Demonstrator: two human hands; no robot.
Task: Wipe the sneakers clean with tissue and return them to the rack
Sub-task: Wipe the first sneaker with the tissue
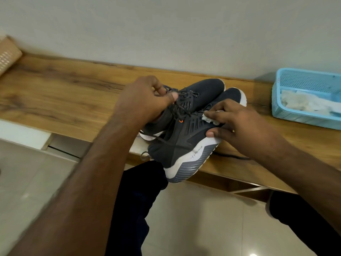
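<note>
Two dark grey sneakers with white soles lie side by side on the wooden shelf [60,84], heels toward me. The near sneaker [184,145] overhangs the shelf's front edge; the far sneaker [206,87] lies just behind it. My left hand [145,100] pinches the dark laces of the far sneaker at its tongue. My right hand [232,119] presses a small white tissue [210,118] against the side of the near sneaker, thumb on its white sole. Most of the tissue is hidden under my fingers.
A light blue plastic basket [304,82] holding crumpled white tissues stands on the shelf at the right. A tan woven box [8,52] sits at the far left. The wall runs behind the shelf. My dark-trousered knees and a tiled floor are below.
</note>
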